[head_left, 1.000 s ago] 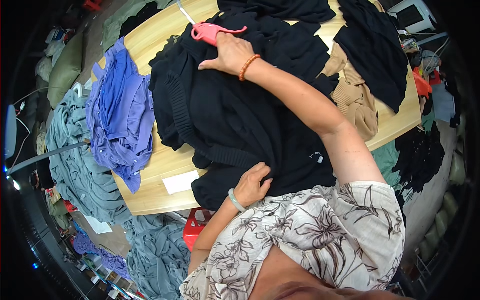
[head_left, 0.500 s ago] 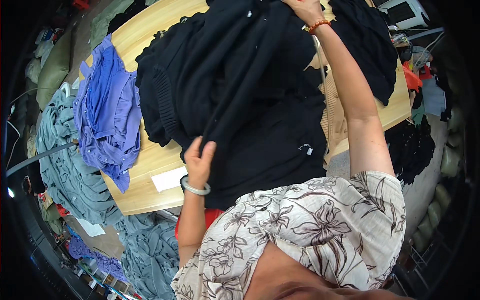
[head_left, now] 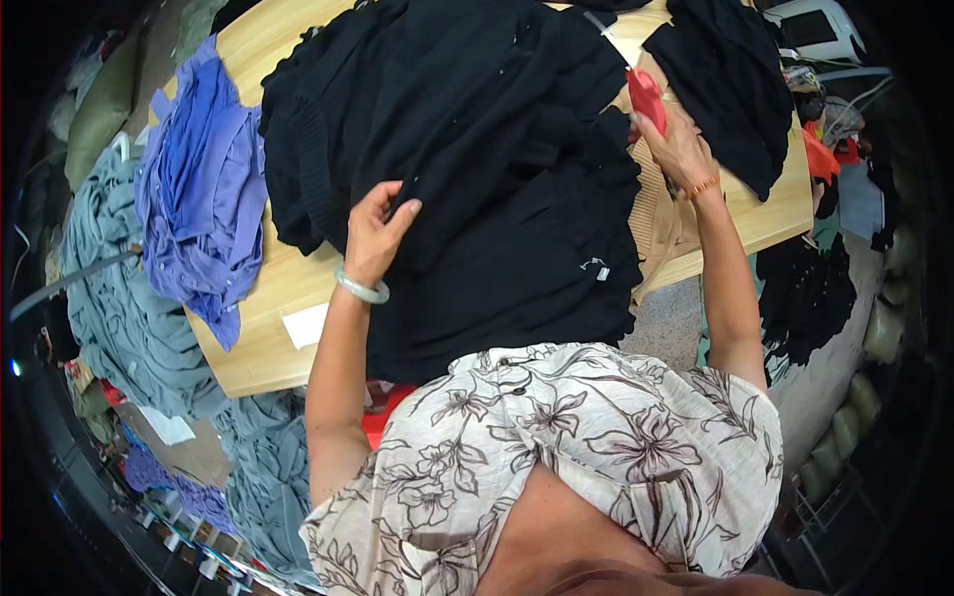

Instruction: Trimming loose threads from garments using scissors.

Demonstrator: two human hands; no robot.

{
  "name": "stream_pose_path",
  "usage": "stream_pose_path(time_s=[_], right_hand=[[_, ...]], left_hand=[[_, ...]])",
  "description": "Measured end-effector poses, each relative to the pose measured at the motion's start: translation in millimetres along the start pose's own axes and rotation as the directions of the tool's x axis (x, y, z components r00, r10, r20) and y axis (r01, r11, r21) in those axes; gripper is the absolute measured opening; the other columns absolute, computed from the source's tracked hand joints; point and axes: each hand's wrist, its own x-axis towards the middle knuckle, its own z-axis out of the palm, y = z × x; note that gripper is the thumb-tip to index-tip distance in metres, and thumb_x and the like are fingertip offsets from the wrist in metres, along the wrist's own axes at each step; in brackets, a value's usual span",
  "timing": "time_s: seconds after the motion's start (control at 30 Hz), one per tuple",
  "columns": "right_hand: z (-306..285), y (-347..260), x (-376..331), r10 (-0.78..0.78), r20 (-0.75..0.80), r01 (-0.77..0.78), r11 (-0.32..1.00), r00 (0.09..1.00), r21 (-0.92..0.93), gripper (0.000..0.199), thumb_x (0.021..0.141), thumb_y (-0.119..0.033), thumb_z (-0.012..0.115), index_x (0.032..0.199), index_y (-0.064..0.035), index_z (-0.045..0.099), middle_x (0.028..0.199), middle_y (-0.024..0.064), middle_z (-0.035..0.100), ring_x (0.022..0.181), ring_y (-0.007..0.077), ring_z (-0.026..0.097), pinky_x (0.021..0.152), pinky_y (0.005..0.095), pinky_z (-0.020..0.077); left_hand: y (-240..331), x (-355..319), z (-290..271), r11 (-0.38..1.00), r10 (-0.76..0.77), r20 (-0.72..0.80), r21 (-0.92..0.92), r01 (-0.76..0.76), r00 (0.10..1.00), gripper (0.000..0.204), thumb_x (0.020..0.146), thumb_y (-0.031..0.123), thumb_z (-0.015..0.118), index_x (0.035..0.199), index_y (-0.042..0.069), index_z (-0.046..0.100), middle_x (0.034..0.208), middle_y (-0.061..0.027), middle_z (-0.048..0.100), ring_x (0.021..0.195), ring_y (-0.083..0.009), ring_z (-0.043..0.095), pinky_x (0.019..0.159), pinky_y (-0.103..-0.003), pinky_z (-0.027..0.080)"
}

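A black knit garment [head_left: 497,288] lies spread in front of me on a wooden table, bunched at the far side, with ribbing at its left. My left hand [head_left: 376,236], a pale bangle on its wrist, is closed on a fold at the garment's near left; part of its fingers is hidden by the cloth. To the right, my right hand [head_left: 681,149] grips red-handled scissors [head_left: 646,96], their thin blades slanting up and left over the garment's far right edge. A small white tag [head_left: 602,273] shows on the garment's lower right.
Purple shirts [head_left: 204,189] are piled on the left of the table [head_left: 288,273], near a white paper [head_left: 301,328]. Tan ribbed knit [head_left: 656,219] and another black garment [head_left: 725,99] lie at the right. Grey-green cloth [head_left: 99,288] heaps beside the table's left edge.
My right hand has come back from the far edge of the garment and now has the red-handled scissors. My left hand has moved farther up the cloth, and the raised fabric has settled lower.
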Motion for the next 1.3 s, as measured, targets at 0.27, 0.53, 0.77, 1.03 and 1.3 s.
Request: stream_pose_path(time_s=[0.27,0.53,0.77,1.03,1.3], right_hand=[[1.6,-101.2,-74.8,-0.160,0.362,0.148,0.987,0.918,0.061,0.029,0.091,-0.016,0.065,0.114,-0.0107,0.050,0.085,0.0186,0.064,0.084,0.0412,0.065,0.073,0.0438,0.0495],[25.9,-147.8,-99.1,-0.300,0.646,0.421,0.906,0.702,-0.036,0.028,0.087,-0.021,0.065,0.108,-0.0112,0.051,0.070,0.0160,0.062,0.069,0.0383,0.064,0.062,0.0456,0.0477],[22.8,-152.5,-104.6,-0.259,0.682,0.365,0.931,0.684,-0.013,0.030,0.086,-0.021,0.067,0.110,-0.0113,0.052,0.070,0.0158,0.064,0.071,0.0378,0.065,0.062,0.0468,0.0476],[20.4,-142.3,-110.8,-0.245,0.632,0.350,0.936,0.735,-0.044,0.029,0.088,-0.020,0.063,0.115,-0.0127,0.053,0.073,0.0135,0.065,0.071,0.0371,0.065,0.064,0.0467,0.0487],[20.7,-114.0,-106.3,-0.242,0.391,0.257,0.966,0.888,0.015,0.034,0.088,-0.013,0.062,0.121,-0.0126,0.053,0.092,0.0152,0.065,0.088,0.0360,0.064,0.075,0.0446,0.0499]], left_hand=[[-5.3,5.5,0.8,0.990,-0.049,-0.076,-0.135,0.039,0.996,0.029,0.086,0.010,0.074,0.112,-0.001,0.065,0.092,0.0039,0.063,0.080,-0.0025,0.054,0.073,-0.017,0.044],[-19.2,0.4,2.6,0.997,-0.007,-0.158,-0.077,-0.005,0.987,0.017,0.084,0.004,0.074,0.099,-0.002,0.070,0.083,0.0038,0.063,0.073,-0.0033,0.054,0.069,-0.017,0.044],[-27.6,-3.9,7.1,0.970,-0.014,-0.065,-0.241,-0.002,0.998,0.015,0.085,0.000,0.072,0.100,0.001,0.069,0.088,0.0034,0.065,0.078,-0.0034,0.057,0.073,-0.017,0.047],[-26.9,-1.3,5.6,0.968,-0.019,-0.080,-0.252,-0.002,0.997,0.018,0.086,0.000,0.071,0.104,0.000,0.068,0.090,0.0016,0.067,0.081,-0.0041,0.059,0.077,-0.018,0.048],[23.1,45.0,25.1,0.998,0.042,0.047,-0.054,-0.039,0.998,0.031,0.087,0.011,0.072,0.114,-0.002,0.063,0.098,-0.0011,0.066,0.083,-0.0068,0.059,0.076,-0.020,0.047]])
